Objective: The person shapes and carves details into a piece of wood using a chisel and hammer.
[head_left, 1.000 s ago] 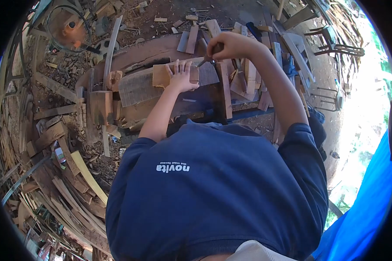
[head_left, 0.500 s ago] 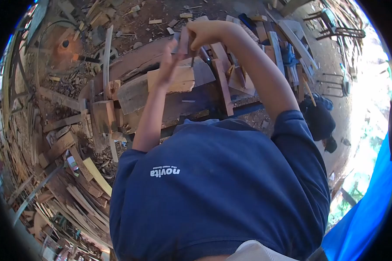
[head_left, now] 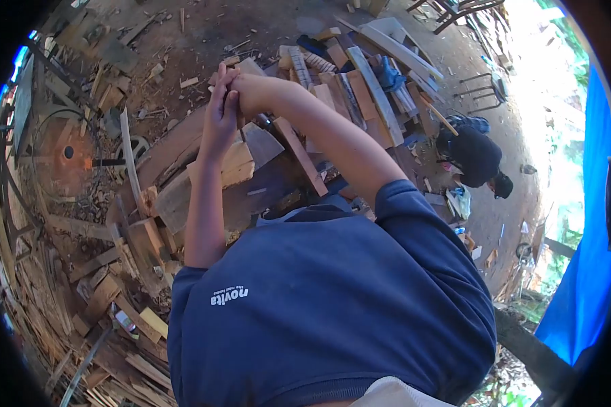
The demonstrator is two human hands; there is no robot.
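Observation:
My right hand (head_left: pixel 254 95) is closed around a tool with a thin dark shaft that looks like a chisel (head_left: pixel 243 133). Its shaft points down toward a pale wood block (head_left: pixel 236 165); whether the tip touches the wood is too small to tell. My left hand (head_left: pixel 223 112) lies against the right one, fingers stretched upward and thumb raised. The pale block rests on a wider grey-brown board (head_left: pixel 183 203) in front of my body. The upper part of the tool is hidden by both hands.
Loose planks and sticks (head_left: pixel 377 95) are piled beyond my right arm. Scrap wood (head_left: pixel 108 305) lies heaped at the left. A large wheel-like round frame (head_left: pixel 68 152) stands at far left. Right of me are a dark bundle or figure (head_left: pixel 478 156) and a blue tarp (head_left: pixel 584 285).
The view has swung, so the bench and hands sit further left. My left hand, earlier apart from the right with a reddish-brown piece between them, now meets it.

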